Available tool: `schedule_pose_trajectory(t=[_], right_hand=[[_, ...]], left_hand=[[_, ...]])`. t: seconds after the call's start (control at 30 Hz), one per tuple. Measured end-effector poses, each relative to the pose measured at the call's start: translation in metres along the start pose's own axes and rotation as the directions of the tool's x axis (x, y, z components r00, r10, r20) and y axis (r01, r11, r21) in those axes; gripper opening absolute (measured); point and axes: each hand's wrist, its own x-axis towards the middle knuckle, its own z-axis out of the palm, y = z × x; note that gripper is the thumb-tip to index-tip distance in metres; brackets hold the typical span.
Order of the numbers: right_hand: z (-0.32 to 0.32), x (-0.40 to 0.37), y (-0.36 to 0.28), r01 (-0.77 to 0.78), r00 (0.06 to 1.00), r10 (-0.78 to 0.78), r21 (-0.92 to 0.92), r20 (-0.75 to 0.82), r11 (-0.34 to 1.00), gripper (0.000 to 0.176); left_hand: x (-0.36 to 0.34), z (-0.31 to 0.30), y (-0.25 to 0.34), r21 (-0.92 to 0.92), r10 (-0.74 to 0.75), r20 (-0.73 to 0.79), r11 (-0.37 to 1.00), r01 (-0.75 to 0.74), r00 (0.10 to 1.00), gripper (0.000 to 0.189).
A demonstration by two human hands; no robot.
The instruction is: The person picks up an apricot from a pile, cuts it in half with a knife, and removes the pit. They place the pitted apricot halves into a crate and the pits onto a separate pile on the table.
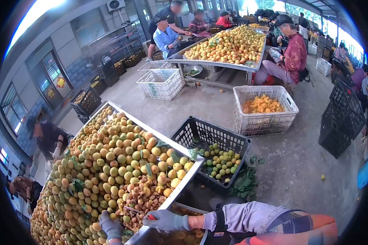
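A sloped heap of apricots (110,163), yellow-orange to greenish with a few leaves, covers the metal-edged table (184,173) in front of me. My right hand (165,221), in a grey glove, is closed around the red handle of a knife (135,210) at the table's edge. The thin blade points left over a pile of brownish apricot pits (143,200). My left hand (109,225), also gloved, rests low on the heap among the apricots. Its fingers are partly hidden, so whether it grips one cannot be made out. Below the edge, a container (204,212) holds orange fruit pieces.
A black crate (241,153) with green fruit stands right of the table, leaves (244,183) beside it. Beyond are a white crate (265,122) of orange halves and another white crate (161,83). People sit at a second fruit-covered table (216,63). Black crates (335,134) stack at right.
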Motion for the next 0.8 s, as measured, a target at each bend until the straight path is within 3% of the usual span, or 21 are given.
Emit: schedule_pose_trajectory(t=[0.03,0.13,0.17,0.23,0.3,0.37,0.4,0.5,0.57,0.67,0.73,0.8], right_hand=[[-0.001,0.000,0.000,-0.016,1.000,0.016,-0.019,0.003,1.000,0.042],[-0.001,-0.002,-0.002,-0.014,1.000,0.014,-0.030,-0.001,0.999,0.042],[0.001,-0.003,-0.002,0.003,1.000,-0.003,-0.019,0.000,1.000,0.042],[0.001,0.005,0.006,-0.012,1.000,0.012,-0.043,0.001,0.999,0.042],[0.002,0.011,0.014,-0.040,0.999,0.041,-0.068,0.010,0.997,0.035],[0.003,0.012,0.015,-0.038,0.999,0.040,-0.089,0.011,0.995,0.034],[0.005,0.009,0.013,-0.035,0.999,0.036,-0.064,0.009,0.997,0.034],[0.005,0.017,0.022,-0.034,0.999,0.036,-0.073,0.019,0.997,0.034],[0.004,0.019,0.025,-0.033,0.999,0.037,-0.111,0.028,0.993,0.035],[0.003,0.017,0.021,-0.037,0.999,0.041,-0.150,0.023,0.988,0.037],[0.000,0.016,0.018,-0.040,0.998,0.051,-0.210,0.044,0.977,0.052],[0.001,0.004,0.003,-0.023,0.999,0.029,-0.122,0.046,0.992,0.051]], left_hand=[[0.001,0.003,-0.007,0.000,0.003,-0.002,1.000,-0.003,1.000,0.045],[0.014,0.035,-0.050,-0.450,0.046,-0.235,0.880,-0.151,0.971,0.048],[0.012,0.027,-0.045,-0.452,0.049,-0.238,0.879,-0.155,0.970,0.048],[0.010,0.002,-0.028,-0.665,-0.149,-0.102,0.746,0.044,0.984,0.050],[0.018,0.022,-0.063,-0.599,-0.069,-0.136,0.800,-0.027,0.988,0.052],[0.015,0.015,-0.071,-0.947,-0.082,0.185,0.253,0.200,0.979,0.032],[0.012,0.002,-0.061,-0.948,-0.080,0.183,0.251,0.197,0.980,0.032],[-0.006,-0.040,-0.012,-0.939,-0.292,0.130,0.270,0.212,0.947,0.041],[-0.018,-0.046,0.000,-0.957,-0.257,0.128,0.222,0.188,0.958,0.043],[-0.037,-0.033,0.008,-0.985,-0.231,0.146,0.052,0.162,0.962,0.042],[-0.052,-0.025,0.011,-0.987,-0.217,0.157,-0.062,0.147,0.963,0.042],[-0.066,-0.016,0.011,-0.976,-0.202,0.166,-0.172,0.131,0.965,0.042]])
